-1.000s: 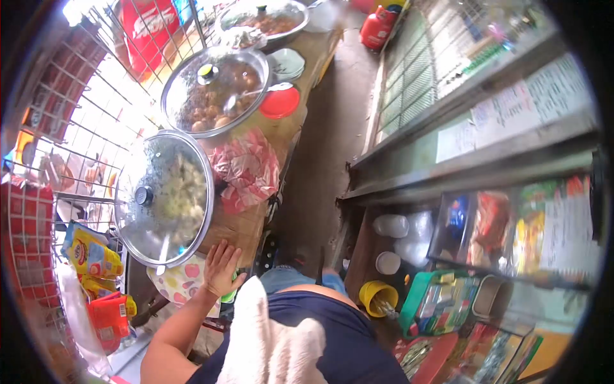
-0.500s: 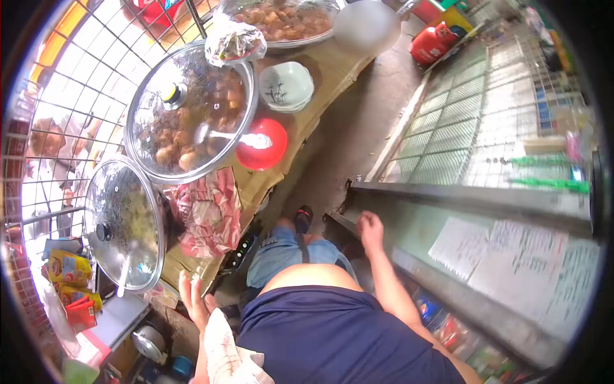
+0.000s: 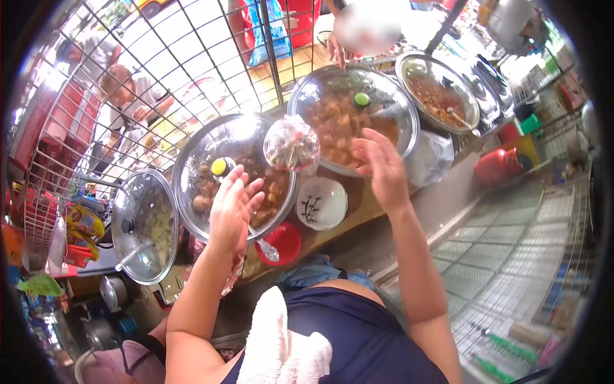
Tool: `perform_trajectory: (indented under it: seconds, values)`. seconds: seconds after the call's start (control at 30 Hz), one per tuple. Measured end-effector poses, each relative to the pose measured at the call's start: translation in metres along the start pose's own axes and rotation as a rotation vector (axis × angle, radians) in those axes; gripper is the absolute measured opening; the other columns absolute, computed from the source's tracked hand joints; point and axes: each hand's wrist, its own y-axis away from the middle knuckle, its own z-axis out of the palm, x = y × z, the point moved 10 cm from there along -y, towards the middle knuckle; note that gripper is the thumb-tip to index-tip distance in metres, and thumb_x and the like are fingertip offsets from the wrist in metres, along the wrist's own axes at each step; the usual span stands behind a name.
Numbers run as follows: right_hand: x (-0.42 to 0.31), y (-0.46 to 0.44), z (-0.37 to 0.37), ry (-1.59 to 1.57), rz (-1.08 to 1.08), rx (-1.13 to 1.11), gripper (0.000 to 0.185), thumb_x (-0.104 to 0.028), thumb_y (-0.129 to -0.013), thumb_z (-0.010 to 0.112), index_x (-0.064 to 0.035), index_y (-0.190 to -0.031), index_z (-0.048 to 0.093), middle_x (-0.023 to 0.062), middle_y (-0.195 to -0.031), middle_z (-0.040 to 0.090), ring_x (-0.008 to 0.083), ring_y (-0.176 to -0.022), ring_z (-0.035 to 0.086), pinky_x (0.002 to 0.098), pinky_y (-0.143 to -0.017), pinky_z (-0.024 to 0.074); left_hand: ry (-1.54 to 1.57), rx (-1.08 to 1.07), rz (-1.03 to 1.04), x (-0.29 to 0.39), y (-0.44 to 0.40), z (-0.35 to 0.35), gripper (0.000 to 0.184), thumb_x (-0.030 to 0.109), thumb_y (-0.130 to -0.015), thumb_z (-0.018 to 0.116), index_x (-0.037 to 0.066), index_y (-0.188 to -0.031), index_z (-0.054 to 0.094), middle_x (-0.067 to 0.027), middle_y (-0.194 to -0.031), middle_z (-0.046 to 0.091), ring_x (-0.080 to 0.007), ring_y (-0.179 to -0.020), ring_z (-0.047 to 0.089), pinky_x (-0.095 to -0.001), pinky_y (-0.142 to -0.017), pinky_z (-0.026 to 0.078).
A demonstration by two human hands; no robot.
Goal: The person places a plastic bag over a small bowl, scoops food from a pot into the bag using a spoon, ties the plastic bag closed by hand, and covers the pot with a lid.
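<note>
My left hand [image 3: 235, 208] is raised over the front edge of a glass-lidded pan [image 3: 268, 203] of brown food, fingers apart and holding nothing. My right hand [image 3: 382, 168], also empty with fingers spread, hovers by the near right edge of a second lidded pan [image 3: 326, 121] with a green knob. Between the hands are a white patterned bowl [image 3: 322, 203], a red bowl [image 3: 288, 243] with a spoon in it, and a plastic-wrapped bundle [image 3: 291, 144] near both lids.
A lidded pan [image 3: 150, 224] stands at the left, another [image 3: 438, 93] at the upper right. Wire mesh borders the table's far side, with people beyond. A person's hand [image 3: 336, 50] is at the second pan's far edge. A red tank [image 3: 502, 168] stands right.
The view has swung toward the pans. My left hand has left the table edge and risen over the pan; my right hand, closed at my side half a second ago, is now raised with fingers spread.
</note>
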Motion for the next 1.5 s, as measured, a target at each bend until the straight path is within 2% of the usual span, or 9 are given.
perform_trajectory:
  seconds: [0.1, 0.17, 0.43, 0.7, 0.77, 0.83, 0.93, 1.33, 1.5]
  values:
    - [0.007, -0.042, 0.03, 0.061, 0.155, -0.136, 0.045, -0.028, -0.106, 0.049, 0.0, -0.142, 0.05, 0.014, -0.131, 0.063, 0.023, -0.111, 0.065, 0.0297, -0.081, 0.0555, -0.084, 0.063, -0.028, 0.006, -0.031, 0.02, 0.054, 0.025, -0.107, 0.046, 0.0, -0.153, 0.031, -0.0193, -0.154, 0.036, -0.0271, -0.121, 0.056, -0.0377, -0.097, 0.048]
    - [-0.005, -0.063, 0.057, 0.584, -0.57, -0.181, 0.051, -0.034, -0.104, 0.05, 0.0008, -0.142, 0.049, 0.0205, -0.127, 0.065, 0.0315, -0.115, 0.064, 0.0371, -0.091, 0.053, -0.162, 0.07, -0.086, 0.003, -0.045, 0.027, 0.056, 0.029, -0.107, 0.046, 0.0, -0.153, 0.031, -0.0197, -0.153, 0.036, -0.0266, -0.117, 0.058, -0.0372, -0.095, 0.048]
    - [0.005, -0.081, 0.083, 0.331, 0.158, -0.537, 0.061, -0.041, -0.104, 0.048, 0.0081, -0.142, 0.046, 0.0282, -0.141, 0.054, 0.0379, -0.132, 0.052, 0.0385, -0.111, 0.0394, -0.387, 0.081, -0.207, -0.002, -0.063, 0.049, 0.05, 0.044, -0.108, 0.039, 0.003, -0.133, 0.054, -0.0077, -0.112, 0.062, -0.0184, -0.087, 0.066, -0.0302, -0.075, 0.053]
    - [-0.002, -0.066, 0.087, 0.021, 0.359, -0.684, 0.053, -0.039, -0.105, 0.047, 0.0008, -0.141, 0.05, 0.0181, -0.126, 0.062, 0.0237, -0.102, 0.065, 0.0326, -0.074, 0.0574, -0.276, 0.157, -0.013, 0.002, -0.045, 0.046, 0.036, 0.033, -0.108, 0.042, 0.006, -0.129, 0.056, -0.0066, -0.103, 0.063, -0.0188, -0.082, 0.067, -0.0309, -0.067, 0.055]
    - [-0.005, -0.069, 0.092, 0.395, -0.511, -0.513, 0.05, -0.039, -0.105, 0.047, 0.0004, -0.135, 0.054, 0.0215, -0.127, 0.062, 0.0316, -0.106, 0.065, 0.0357, -0.084, 0.0553, -0.302, 0.267, -0.072, 0.005, -0.031, 0.049, 0.033, 0.031, -0.108, 0.043, 0.009, -0.129, 0.055, -0.0083, -0.112, 0.063, -0.0192, -0.083, 0.067, -0.0344, -0.068, 0.058]
    - [0.005, -0.068, 0.085, 0.432, -0.52, -0.486, 0.047, -0.039, -0.105, 0.046, 0.0005, -0.13, 0.057, 0.025, -0.125, 0.062, 0.0391, -0.112, 0.063, 0.0389, -0.095, 0.051, -0.31, 0.233, -0.058, 0.002, -0.03, 0.069, 0.033, 0.031, -0.108, 0.043, 0.009, -0.13, 0.053, -0.0099, -0.12, 0.061, -0.0217, -0.091, 0.068, -0.0371, -0.073, 0.06]
    - [-0.008, -0.069, 0.069, 0.093, 0.054, -0.569, 0.046, -0.038, -0.106, 0.045, 0.0009, -0.127, 0.058, 0.0257, -0.119, 0.065, 0.0399, -0.117, 0.061, 0.0417, -0.098, 0.0476, -0.341, 0.23, 0.054, -0.003, -0.032, 0.067, 0.036, 0.028, -0.108, 0.043, 0.007, -0.136, 0.05, -0.0125, -0.129, 0.057, -0.0266, -0.111, 0.064, -0.0387, -0.079, 0.061]
    - [-0.023, -0.086, -0.068, -0.231, -0.095, -0.578, 0.035, -0.014, -0.104, 0.045, 0.0043, -0.131, 0.057, 0.014, -0.102, 0.064, 0.0177, -0.079, 0.064, 0.0315, -0.073, 0.0537, 0.042, 0.075, 0.12, -0.045, 0.006, 0.237, 0.039, 0.028, -0.109, 0.038, 0.006, -0.141, 0.047, -0.0131, -0.135, 0.058, -0.0268, -0.122, 0.061, -0.0471, -0.099, 0.055]
    - [0.005, -0.093, -0.17, -0.529, 0.353, -0.617, 0.06, -0.044, -0.11, 0.031, 0.0052, -0.138, 0.051, 0.0143, -0.123, 0.064, 0.0211, -0.114, 0.062, 0.0335, -0.092, 0.0532, 0.132, 0.119, 0.096, -0.128, 0.005, 0.312, 0.034, 0.029, -0.11, 0.038, 0.006, -0.134, 0.048, -0.0119, -0.129, 0.06, -0.0243, -0.116, 0.064, -0.0464, -0.091, 0.059]
